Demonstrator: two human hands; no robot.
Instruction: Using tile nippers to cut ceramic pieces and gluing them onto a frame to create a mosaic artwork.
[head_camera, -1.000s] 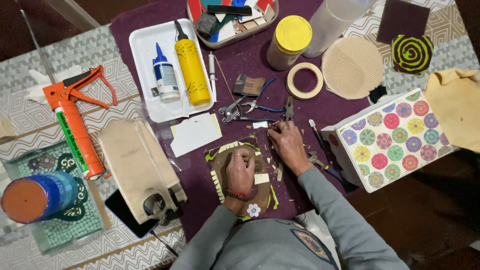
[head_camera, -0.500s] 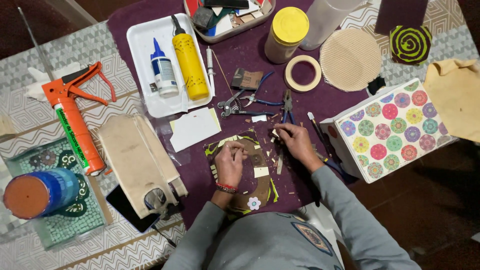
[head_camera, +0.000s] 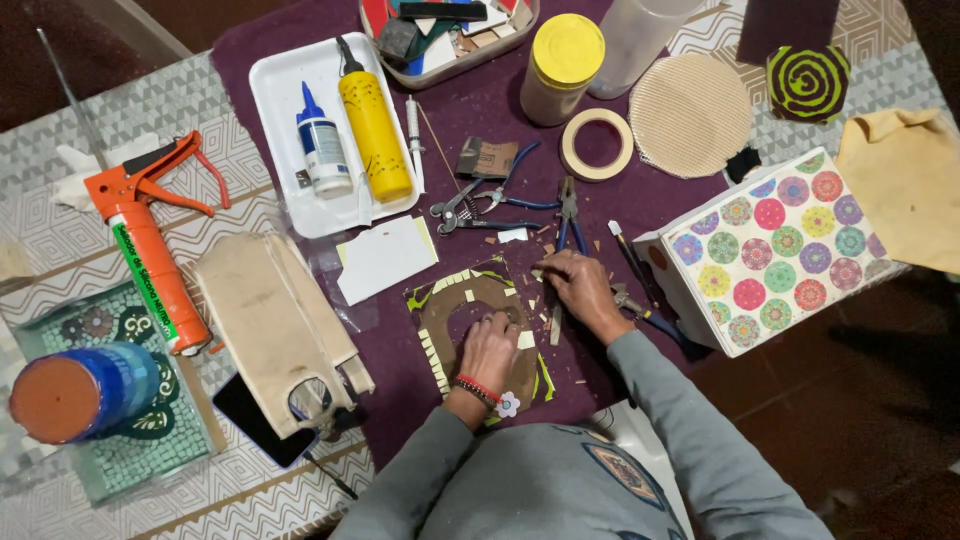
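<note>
A brown mosaic board (head_camera: 450, 305) with small cream tiles along its edges lies on a purple cloth (head_camera: 500, 110) in front of me. My left hand (head_camera: 488, 350) rests on the board's lower right part, fingertips pressed to its surface, a beaded bracelet at the wrist. My right hand (head_camera: 583, 287) sits just right of the board. Its fingertips are drawn together over loose tile chips (head_camera: 540, 268) below the blue-handled pliers (head_camera: 568, 215). Whether a chip is pinched is hidden. A thin metal tool (head_camera: 555, 326) lies between my hands.
A white tray (head_camera: 285, 90) holds a yellow bottle (head_camera: 375, 125) and a glue bottle (head_camera: 322, 150). Nippers (head_camera: 470, 205), tape roll (head_camera: 597, 143), yellow-lidded jar (head_camera: 562, 65), patterned box (head_camera: 775, 250) and orange caulking gun (head_camera: 150, 245) surround the cloth. A beige cloth bag (head_camera: 275, 320) lies left.
My left hand has slid a little down and right on the board. My right hand stays by the chips, with its fingers now reaching up and left.
</note>
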